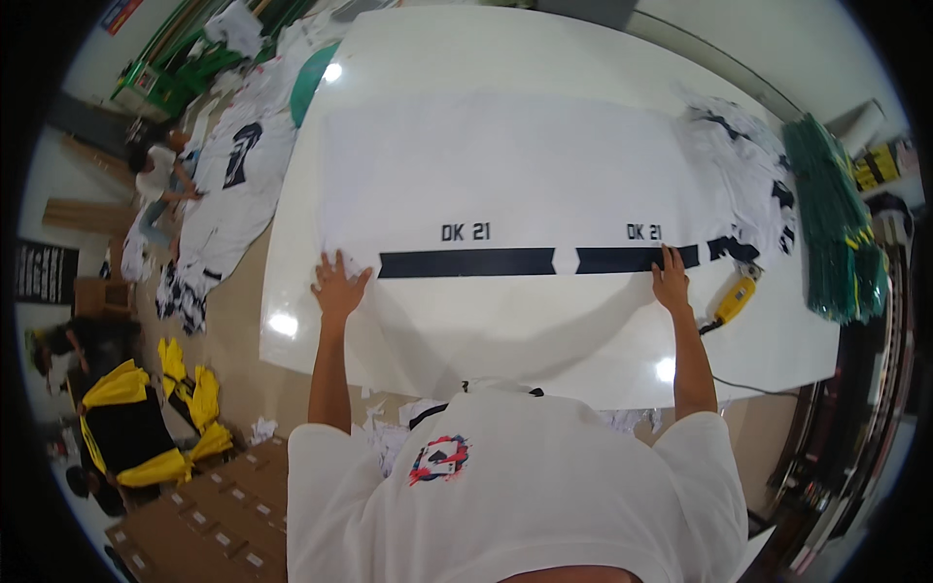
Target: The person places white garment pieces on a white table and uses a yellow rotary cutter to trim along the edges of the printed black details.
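Observation:
A long sheet of white fabric (505, 165) lies spread across the white table (486, 330), with dark navy bands and small printed characters along its near edge. My left hand (340, 285) rests on the near left corner of the fabric, fingers spread. Farther right, my right hand (671, 280) lies with its fingers stretched onto the right navy band (622, 260). To the right of that hand is a yellow handheld electric cutter (736, 299) with a dark cord. At the fabric's right end, more white and navy cloth (753, 165) is bunched up.
Green plastic-wrapped bundles (834, 219) stand along the table's right side. On the left, a person (160, 185) sits by a pile of white printed fabric (238, 175). Brown cardboard boxes (209, 520) and yellow-and-black cloth (131, 428) lie at the lower left. Fabric scraps (389, 437) litter the floor.

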`<state>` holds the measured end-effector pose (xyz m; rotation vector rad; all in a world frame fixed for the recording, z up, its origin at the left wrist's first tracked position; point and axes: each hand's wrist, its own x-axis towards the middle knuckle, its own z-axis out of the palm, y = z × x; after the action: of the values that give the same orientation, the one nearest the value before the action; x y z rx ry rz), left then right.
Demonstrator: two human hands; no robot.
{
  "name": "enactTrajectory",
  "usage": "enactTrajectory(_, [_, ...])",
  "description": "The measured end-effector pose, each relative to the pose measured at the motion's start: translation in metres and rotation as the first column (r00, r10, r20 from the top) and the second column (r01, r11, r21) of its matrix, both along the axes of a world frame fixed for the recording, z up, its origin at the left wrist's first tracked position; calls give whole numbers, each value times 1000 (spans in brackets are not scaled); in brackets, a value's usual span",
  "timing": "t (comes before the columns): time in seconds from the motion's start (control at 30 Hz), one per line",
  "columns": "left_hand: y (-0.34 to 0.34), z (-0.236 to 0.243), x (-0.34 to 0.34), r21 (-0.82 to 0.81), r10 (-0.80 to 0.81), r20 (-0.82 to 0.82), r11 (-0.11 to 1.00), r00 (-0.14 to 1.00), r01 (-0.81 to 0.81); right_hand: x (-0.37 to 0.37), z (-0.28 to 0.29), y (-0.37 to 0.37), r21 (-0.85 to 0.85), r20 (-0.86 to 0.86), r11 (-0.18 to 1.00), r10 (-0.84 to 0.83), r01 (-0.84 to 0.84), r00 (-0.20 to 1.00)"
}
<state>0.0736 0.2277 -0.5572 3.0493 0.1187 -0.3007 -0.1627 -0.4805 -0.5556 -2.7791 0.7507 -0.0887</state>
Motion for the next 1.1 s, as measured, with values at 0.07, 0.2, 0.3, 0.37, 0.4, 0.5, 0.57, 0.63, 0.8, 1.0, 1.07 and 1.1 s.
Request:
enactTrajectory(0.07, [0, 1, -8, -16, -16, 12, 1000, 1000, 16, -9, 0, -10, -81, -101, 997, -22, 14, 995])
enactTrajectory(0.2, [2, 0, -24, -6, -6, -17, 1000, 1000, 6, -29, 8, -13, -91, -169, 995, -57, 42, 984])
enactTrajectory(0.3, [5, -1, -34, 19, -1, -24, 1000, 1000, 2, -43, 16, -14, -40, -191, 997, -68, 61, 979])
enactTrajectory(0.37, [3, -1, -42, 69, 9, -33, 998, 999, -6, -55, 20, -25, -66, -210, 994, -98, 86, 973])
enactTrajectory(0.4, [-4, -2, -47, 98, 25, -50, 995, 998, -20, -65, 22, -36, -93, -57, 990, -115, 109, 992])
enactTrajectory(0.5, [-34, 1, -67, 74, 50, 39, 996, 998, -53, -97, 27, -83, -123, 371, 952, -217, 280, 903])
enactTrajectory(0.57, [-81, 2, -86, 18, -60, 125, 998, 990, 59, -123, 23, -127, -272, 484, 814, -346, 514, 804])
enactTrajectory(0.63, [-144, 3, -109, -52, -196, 203, 976, 959, 211, -146, 9, -171, -182, 423, 655, -621, 733, 660])
enactTrajectory(0.8, [-325, -1, -199, -221, -575, 213, 759, 790, 612, -170, -46, -246, 503, 141, 539, -823, 676, 551])
enactTrajectory(1.0, [-406, -1, -252, -169, -712, 231, 641, 663, 748, -170, -43, -258, 739, 22, 404, -814, 539, 581])
enactTrajectory(1.07, [-402, -1, -254, -117, -718, 183, 662, 671, 741, -171, -32, -250, 835, 18, 318, -831, 449, 556])
enactTrajectory(1.1, [-397, -2, -256, -134, -718, 194, 655, 668, 743, -177, -27, -242, 878, 34, 270, -859, 396, 510])
